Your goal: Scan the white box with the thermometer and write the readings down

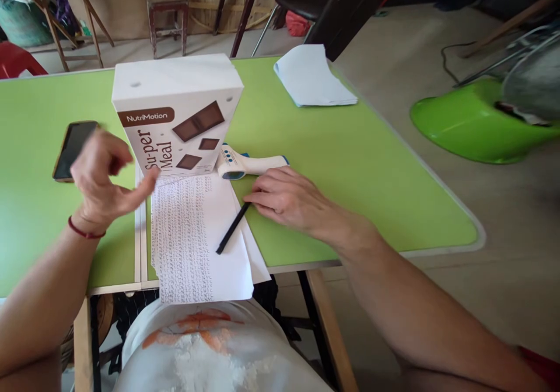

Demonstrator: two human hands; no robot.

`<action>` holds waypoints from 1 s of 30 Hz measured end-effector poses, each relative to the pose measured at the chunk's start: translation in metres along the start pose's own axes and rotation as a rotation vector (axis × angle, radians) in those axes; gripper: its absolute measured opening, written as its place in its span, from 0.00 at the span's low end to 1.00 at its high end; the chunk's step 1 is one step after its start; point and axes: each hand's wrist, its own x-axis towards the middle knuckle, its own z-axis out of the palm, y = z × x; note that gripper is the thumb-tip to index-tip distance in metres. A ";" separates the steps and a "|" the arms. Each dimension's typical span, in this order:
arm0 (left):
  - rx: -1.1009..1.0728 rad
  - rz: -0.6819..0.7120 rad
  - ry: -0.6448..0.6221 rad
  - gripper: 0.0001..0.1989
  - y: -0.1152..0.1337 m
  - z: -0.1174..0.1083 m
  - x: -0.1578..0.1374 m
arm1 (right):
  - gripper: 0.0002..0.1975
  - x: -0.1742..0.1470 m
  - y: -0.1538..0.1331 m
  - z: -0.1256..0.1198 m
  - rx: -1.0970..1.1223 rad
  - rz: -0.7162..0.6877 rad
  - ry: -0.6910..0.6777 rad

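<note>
My left hand point(102, 173) is raised in front of the left side of a white NutriMotion box point(175, 118), slightly blurred. Its fingers are half curled and the thumb stretches out apart from them, with nothing held. The box stands upright at the top of several sheets of handwritten paper point(188, 240). A black pen point(233, 228) lies slantwise over the sheets. My right hand point(289, 202) rests low at the table, its fingers drawn together and the fingertips at the pen's upper end. Just beyond those fingers lies a white and blue handheld thermometer point(238, 164), against the box's lower right corner.
A phone point(74, 147) in a brown-edged case lies on the left of the green table point(359, 188). Folded white paper point(310, 77) lies near the far right edge. On the floor to the right is a green plastic tub point(472, 123); a wooden chair point(166, 13) stands behind.
</note>
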 end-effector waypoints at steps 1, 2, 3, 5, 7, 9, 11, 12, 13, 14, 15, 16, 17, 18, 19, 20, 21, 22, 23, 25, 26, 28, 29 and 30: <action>-0.037 0.075 -0.139 0.15 0.009 0.002 -0.001 | 0.13 0.000 0.000 0.000 -0.004 -0.006 0.012; -0.074 0.122 -0.307 0.14 0.017 0.006 -0.002 | 0.12 0.000 0.000 -0.001 -0.003 -0.004 0.031; -0.099 0.162 -0.473 0.13 0.024 0.010 -0.004 | 0.11 0.000 0.000 -0.003 0.005 0.009 0.063; -0.064 0.196 -0.700 0.18 0.033 0.020 -0.009 | 0.09 0.002 -0.003 -0.010 0.057 0.070 0.169; 0.015 0.210 -0.801 0.23 0.037 0.028 -0.015 | 0.07 0.008 -0.010 -0.016 0.173 0.187 0.318; 0.091 0.222 -0.836 0.26 0.038 0.032 -0.019 | 0.05 0.017 -0.020 -0.018 0.359 0.322 0.456; 0.164 0.239 -0.862 0.27 0.039 0.033 -0.020 | 0.04 0.029 -0.031 -0.012 0.590 0.431 0.523; 0.201 0.247 -0.872 0.28 0.040 0.033 -0.020 | 0.04 0.035 -0.035 -0.007 0.713 0.459 0.519; 0.235 0.253 -0.880 0.28 0.041 0.032 -0.019 | 0.03 0.040 -0.039 -0.001 0.825 0.472 0.504; 0.263 0.256 -0.891 0.28 0.042 0.032 -0.018 | 0.03 0.044 -0.042 0.006 0.917 0.480 0.480; 0.280 0.256 -0.901 0.28 0.044 0.031 -0.018 | 0.02 0.047 -0.045 0.013 0.978 0.492 0.457; 0.285 0.255 -0.911 0.27 0.045 0.031 -0.017 | 0.01 0.049 -0.048 0.020 1.002 0.507 0.440; 0.281 0.253 -0.920 0.27 0.046 0.031 -0.017 | 0.01 0.049 -0.050 0.027 0.992 0.524 0.434; 0.273 0.251 -0.927 0.27 0.046 0.031 -0.017 | 0.02 0.049 -0.052 0.032 0.958 0.539 0.440; 0.266 0.248 -0.932 0.27 0.046 0.032 -0.017 | 0.02 0.048 -0.053 0.036 0.910 0.547 0.458; 0.263 0.244 -0.933 0.28 0.046 0.032 -0.017 | 0.02 0.047 -0.054 0.039 0.857 0.547 0.487; 0.263 0.239 -0.931 0.28 0.046 0.032 -0.017 | 0.03 0.046 -0.054 0.041 0.809 0.540 0.517; 0.265 0.233 -0.931 0.28 0.046 0.033 -0.018 | 0.04 0.045 -0.054 0.042 0.771 0.528 0.541; 0.265 0.228 -0.933 0.28 0.045 0.033 -0.018 | 0.05 0.045 -0.054 0.043 0.741 0.513 0.554; 0.256 0.218 -0.945 0.27 0.046 0.033 -0.017 | 0.05 0.046 -0.053 0.043 0.701 0.480 0.553; 0.249 0.213 -0.953 0.27 0.046 0.032 -0.017 | 0.05 0.046 -0.052 0.043 0.691 0.466 0.546; 0.241 0.202 -0.963 0.26 0.048 0.032 -0.015 | 0.05 0.046 -0.052 0.044 0.678 0.449 0.534; 0.240 0.196 -0.965 0.26 0.048 0.031 -0.015 | 0.05 0.047 -0.052 0.045 0.673 0.446 0.530; 0.242 0.191 -0.967 0.26 0.049 0.031 -0.014 | 0.05 0.047 -0.052 0.045 0.669 0.443 0.527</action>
